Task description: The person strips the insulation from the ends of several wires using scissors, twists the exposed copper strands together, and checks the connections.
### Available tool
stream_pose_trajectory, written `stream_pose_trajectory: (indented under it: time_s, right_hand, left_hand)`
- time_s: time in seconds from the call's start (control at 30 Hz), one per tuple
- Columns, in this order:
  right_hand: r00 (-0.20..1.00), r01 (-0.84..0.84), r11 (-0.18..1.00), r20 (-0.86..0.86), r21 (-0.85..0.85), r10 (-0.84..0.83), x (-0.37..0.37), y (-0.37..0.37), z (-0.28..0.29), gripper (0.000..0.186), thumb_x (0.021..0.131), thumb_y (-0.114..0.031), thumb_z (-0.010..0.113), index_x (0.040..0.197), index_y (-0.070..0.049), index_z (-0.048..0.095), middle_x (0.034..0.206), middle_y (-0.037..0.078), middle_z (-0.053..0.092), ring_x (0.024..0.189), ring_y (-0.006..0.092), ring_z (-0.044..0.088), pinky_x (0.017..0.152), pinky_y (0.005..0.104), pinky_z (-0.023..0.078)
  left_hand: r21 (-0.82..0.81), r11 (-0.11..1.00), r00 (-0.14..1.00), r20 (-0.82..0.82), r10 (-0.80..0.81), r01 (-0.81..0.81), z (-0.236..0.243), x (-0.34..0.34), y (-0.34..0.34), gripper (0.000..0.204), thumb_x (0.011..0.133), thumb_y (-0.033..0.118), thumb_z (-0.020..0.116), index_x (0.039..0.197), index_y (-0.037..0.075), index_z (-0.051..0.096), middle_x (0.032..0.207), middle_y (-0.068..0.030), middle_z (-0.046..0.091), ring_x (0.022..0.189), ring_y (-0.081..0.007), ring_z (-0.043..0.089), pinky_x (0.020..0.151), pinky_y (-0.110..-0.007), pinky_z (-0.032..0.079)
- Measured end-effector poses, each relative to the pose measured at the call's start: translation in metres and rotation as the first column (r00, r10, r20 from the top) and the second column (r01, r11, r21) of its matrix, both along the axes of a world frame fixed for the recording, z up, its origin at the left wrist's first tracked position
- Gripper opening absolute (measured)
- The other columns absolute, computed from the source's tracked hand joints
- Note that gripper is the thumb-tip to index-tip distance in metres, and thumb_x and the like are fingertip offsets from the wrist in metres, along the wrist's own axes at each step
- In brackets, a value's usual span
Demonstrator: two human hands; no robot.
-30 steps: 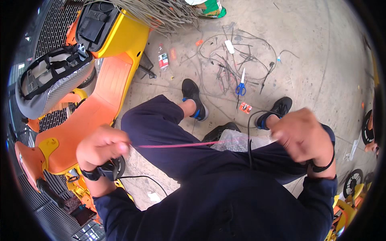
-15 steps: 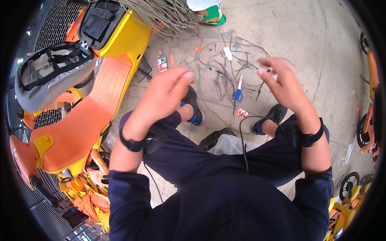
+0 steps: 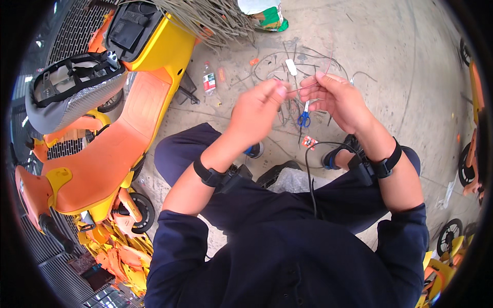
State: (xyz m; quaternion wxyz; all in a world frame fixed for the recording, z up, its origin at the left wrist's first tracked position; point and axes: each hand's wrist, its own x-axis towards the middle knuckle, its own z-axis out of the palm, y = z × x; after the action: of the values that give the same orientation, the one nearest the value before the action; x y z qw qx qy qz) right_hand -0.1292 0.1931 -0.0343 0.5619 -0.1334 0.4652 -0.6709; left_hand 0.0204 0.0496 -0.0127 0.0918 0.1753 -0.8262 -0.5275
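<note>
A thin red wire (image 3: 304, 89) stretches between my hands, above the floor. My left hand (image 3: 258, 109) pinches one end of it between thumb and fingers. Thumb and forefinger of my right hand (image 3: 340, 98) close on the wire farther along, while the other fingers stay loosely curled. Past the right hand, a loose length of wire rises toward the far side. Below the hands lie blue-handled scissors (image 3: 304, 120), their blades partly hidden by the right fingers. Dark cable scraps (image 3: 315, 60) are scattered and looped on the concrete around them.
A bundle of grey cables (image 3: 215, 20) lies at the far side. A yellow and orange scooter body (image 3: 110, 149) stands on my left, beside a grey bag (image 3: 72, 97). A plastic bottle (image 3: 209, 79) stands near it. A small red packet (image 3: 309, 142) lies near my right shoe.
My hands have come closer together, the left moving right, the right slightly inward. The red wire now shows between them; it was not visible before.
</note>
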Motion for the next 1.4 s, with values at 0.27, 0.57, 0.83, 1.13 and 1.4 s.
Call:
stream_pose_trajectory:
  time_s: [0.27, 0.57, 0.83, 1.13, 1.4]
  right_hand:
    - [0.97, 0.23, 0.973, -0.081, -0.022, -0.231, -0.037, 0.007, -0.003, 0.034, 0.099, -0.026, 0.041, 0.102, 0.002, 0.058, 0.092, 0.01, 0.062, 0.085, 0.017, 0.059, 0.07, 0.0297, 0.049]
    - [0.745, 0.639, 0.76, -0.153, -0.12, -0.65, -0.125, 0.048, -0.006, 0.032, 0.1, -0.027, 0.041, 0.107, 0.0, 0.057, 0.099, 0.009, 0.061, 0.091, 0.0182, 0.059, 0.075, 0.0303, 0.048]
    - [0.558, 0.804, 0.554, -0.047, -0.215, -0.828, -0.177, 0.104, 0.0, 0.034, 0.101, -0.025, 0.041, 0.115, 0.002, 0.054, 0.104, 0.01, 0.062, 0.092, 0.0182, 0.06, 0.077, 0.0309, 0.049]
    - [0.37, 0.893, 0.389, -0.122, -0.225, -0.921, -0.195, 0.14, 0.009, 0.036, 0.102, -0.026, 0.037, 0.116, 0.002, 0.055, 0.097, 0.008, 0.063, 0.08, 0.0159, 0.059, 0.071, 0.0285, 0.049]
    - [0.38, 0.86, 0.415, -0.171, -0.295, -0.909, -0.187, 0.142, 0.021, 0.035, 0.101, -0.023, 0.04, 0.118, 0.004, 0.052, 0.074, 0.001, 0.049, 0.06, 0.0093, 0.042, 0.054, 0.0234, 0.038]
  left_hand:
    - [0.705, 0.693, 0.927, -0.344, 0.149, 0.15, 0.03, 0.032, -0.044, 0.031, 0.1, 0.02, 0.043, 0.11, -0.005, 0.057, 0.095, -0.0159, 0.069, 0.098, -0.0264, 0.064, 0.088, -0.034, 0.046]
    - [0.551, 0.831, 0.905, -0.31, 0.291, -0.079, 0.025, 0.084, -0.078, 0.032, 0.1, 0.021, 0.04, 0.117, -0.002, 0.055, 0.115, -0.0205, 0.062, 0.114, -0.0315, 0.056, 0.103, -0.04, 0.038]
    - [0.456, 0.858, 0.971, 0.096, 0.218, -0.237, 0.049, 0.129, -0.096, 0.026, 0.098, 0.025, 0.048, 0.1, 0.003, 0.061, 0.059, 0.007, 0.04, 0.048, -0.0036, 0.032, 0.042, -0.02, 0.025]
    - [0.079, 0.997, 0.879, 0.477, -0.016, -0.025, 0.017, 0.111, -0.079, 0.015, 0.093, 0.011, 0.054, 0.099, 0.0, 0.061, 0.074, -0.0032, 0.063, 0.065, -0.008, 0.056, 0.062, -0.023, 0.047]
    - [-0.12, 0.989, 0.833, 0.554, -0.001, 0.081, 0.013, 0.103, -0.067, 0.018, 0.088, 0.002, 0.055, 0.106, -0.003, 0.056, 0.087, -0.0108, 0.069, 0.076, -0.0136, 0.064, 0.07, -0.027, 0.05]
